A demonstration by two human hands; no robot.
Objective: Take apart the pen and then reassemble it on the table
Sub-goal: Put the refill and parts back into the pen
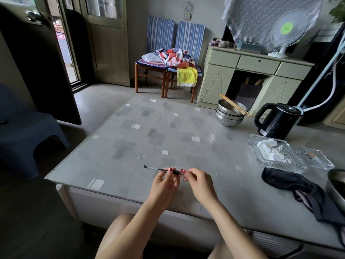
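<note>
A slim pen with a clear barrel, a black end cap on the left and a black grip section is held level just above the grey patterned table, near its front edge. My left hand pinches the barrel around its middle. My right hand grips the pen's right end, and its fingers hide the tip. Both hands sit close together, with thumbs on top of the pen.
To the right stand a glass dish with crumpled tissue, a smaller glass ashtray, a black cloth, a black kettle and stacked steel bowls with chopsticks. A metal bowl's rim shows at the right edge.
</note>
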